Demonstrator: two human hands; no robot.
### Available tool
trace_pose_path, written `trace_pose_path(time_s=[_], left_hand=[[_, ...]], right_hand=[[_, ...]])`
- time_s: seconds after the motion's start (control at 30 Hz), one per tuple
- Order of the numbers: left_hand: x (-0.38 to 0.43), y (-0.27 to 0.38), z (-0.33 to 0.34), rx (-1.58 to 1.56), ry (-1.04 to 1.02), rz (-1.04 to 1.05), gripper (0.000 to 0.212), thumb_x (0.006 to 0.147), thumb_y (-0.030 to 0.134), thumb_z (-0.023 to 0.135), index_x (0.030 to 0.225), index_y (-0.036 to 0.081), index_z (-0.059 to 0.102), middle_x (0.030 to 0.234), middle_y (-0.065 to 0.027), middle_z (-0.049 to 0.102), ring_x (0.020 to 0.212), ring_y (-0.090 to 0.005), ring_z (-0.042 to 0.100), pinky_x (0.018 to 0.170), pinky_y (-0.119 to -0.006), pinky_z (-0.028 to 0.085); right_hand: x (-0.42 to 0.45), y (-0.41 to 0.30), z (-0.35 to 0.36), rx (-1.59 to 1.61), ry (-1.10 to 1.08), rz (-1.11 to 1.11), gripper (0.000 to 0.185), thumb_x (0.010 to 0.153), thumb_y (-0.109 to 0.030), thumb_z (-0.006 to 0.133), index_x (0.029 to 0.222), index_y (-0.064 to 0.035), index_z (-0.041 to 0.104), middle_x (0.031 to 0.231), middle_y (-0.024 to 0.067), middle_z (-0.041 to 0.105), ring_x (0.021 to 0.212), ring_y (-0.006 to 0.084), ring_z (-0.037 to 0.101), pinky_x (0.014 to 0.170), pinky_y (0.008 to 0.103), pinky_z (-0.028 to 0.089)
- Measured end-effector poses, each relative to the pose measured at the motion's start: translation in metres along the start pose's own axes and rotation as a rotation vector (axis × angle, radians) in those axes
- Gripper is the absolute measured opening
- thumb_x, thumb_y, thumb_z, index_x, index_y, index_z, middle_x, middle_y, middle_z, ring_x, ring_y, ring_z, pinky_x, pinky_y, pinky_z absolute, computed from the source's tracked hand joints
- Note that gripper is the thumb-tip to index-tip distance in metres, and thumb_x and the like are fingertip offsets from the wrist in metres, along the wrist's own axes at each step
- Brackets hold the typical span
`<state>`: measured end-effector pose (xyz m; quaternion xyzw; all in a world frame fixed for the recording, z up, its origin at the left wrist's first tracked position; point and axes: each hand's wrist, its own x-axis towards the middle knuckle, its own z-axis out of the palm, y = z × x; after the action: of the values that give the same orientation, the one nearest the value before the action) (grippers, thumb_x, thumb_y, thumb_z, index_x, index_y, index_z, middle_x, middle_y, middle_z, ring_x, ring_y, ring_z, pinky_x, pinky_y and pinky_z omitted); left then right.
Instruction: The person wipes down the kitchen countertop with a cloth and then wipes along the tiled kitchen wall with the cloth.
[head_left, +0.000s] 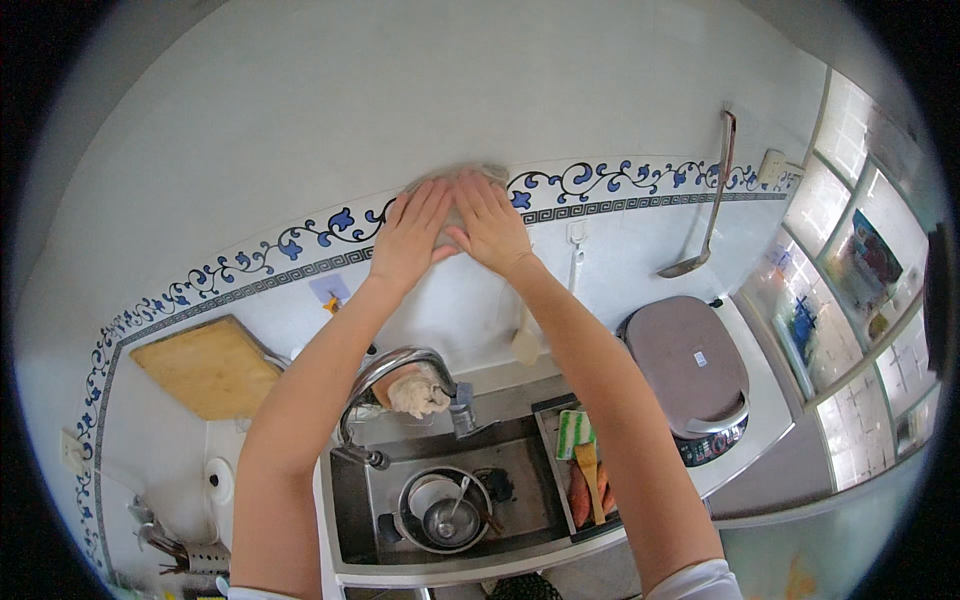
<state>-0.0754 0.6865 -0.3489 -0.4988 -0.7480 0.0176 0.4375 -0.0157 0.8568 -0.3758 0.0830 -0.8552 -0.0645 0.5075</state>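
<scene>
Both my hands lie flat on a greyish cloth (489, 174) pressed against the wall, over the blue and black scroll border (600, 180). My left hand (415, 236) covers its left part, fingers pointing up. Beside it, my right hand (487, 221) covers the right part, thumb close to the other thumb. Most of the cloth is hidden beneath the palms. Below the arms is a steel sink (525, 517) with a curved chrome faucet (397, 356). A pot (405, 525) in the sink holds a plate and a bowl with a spoon.
A wooden cutting board (206, 367) leans at left. Hanging on the wall at right is a metal ladle (716, 202), above a brown-lidded electric appliance (686, 367). A tray (559, 487) beside the basin holds a wooden spatula (591, 480) and a green-striped sponge (574, 433). Windows stand far right.
</scene>
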Motion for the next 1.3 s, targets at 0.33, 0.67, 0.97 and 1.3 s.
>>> trace_pose_path(time_s=[0.33,0.67,0.97,1.3], left_hand=[[0.003,0.006,0.004,0.020,-0.007,0.012,0.091,0.071,0.052,0.067,0.142,0.005,0.035,0.149,-0.0069,0.032,0.139,-0.0208,0.026,0.114,-0.041,0.020],[0.014,0.013,0.005,0.040,0.005,0.007,0.096,0.072,0.057,0.063,0.141,-0.001,0.031,0.148,-0.0166,0.030,0.138,-0.0303,0.027,0.113,-0.046,0.021],[0.055,0.036,-0.006,0.059,0.064,-0.056,0.091,0.073,0.055,0.063,0.141,0.000,0.034,0.149,-0.0136,0.031,0.139,-0.0265,0.026,0.114,-0.043,0.021],[0.110,0.067,-0.008,0.048,0.168,-0.076,0.089,0.074,0.056,0.062,0.143,0.006,0.034,0.150,-0.0082,0.030,0.140,-0.0218,0.023,0.115,-0.041,0.018]], right_hand=[[-0.007,0.009,-0.002,-0.034,-0.031,-0.042,0.073,0.087,-0.046,0.053,0.144,-0.0064,0.032,0.151,0.0089,0.030,0.138,0.0241,0.028,0.113,0.0382,0.024],[0.006,0.034,-0.025,-0.022,-0.042,-0.196,0.074,0.085,-0.044,0.055,0.142,-0.0038,0.033,0.150,0.0089,0.030,0.138,0.0238,0.028,0.113,0.0373,0.024],[0.018,0.076,-0.050,-0.036,-0.126,-0.204,0.072,0.088,-0.046,0.050,0.146,-0.0083,0.029,0.153,0.0062,0.025,0.140,0.0210,0.024,0.114,0.0367,0.021],[0.020,0.134,-0.083,-0.158,-0.045,-0.242,0.071,0.089,-0.048,0.048,0.146,-0.0085,0.030,0.154,0.0057,0.024,0.141,0.0203,0.023,0.115,0.0351,0.021]])
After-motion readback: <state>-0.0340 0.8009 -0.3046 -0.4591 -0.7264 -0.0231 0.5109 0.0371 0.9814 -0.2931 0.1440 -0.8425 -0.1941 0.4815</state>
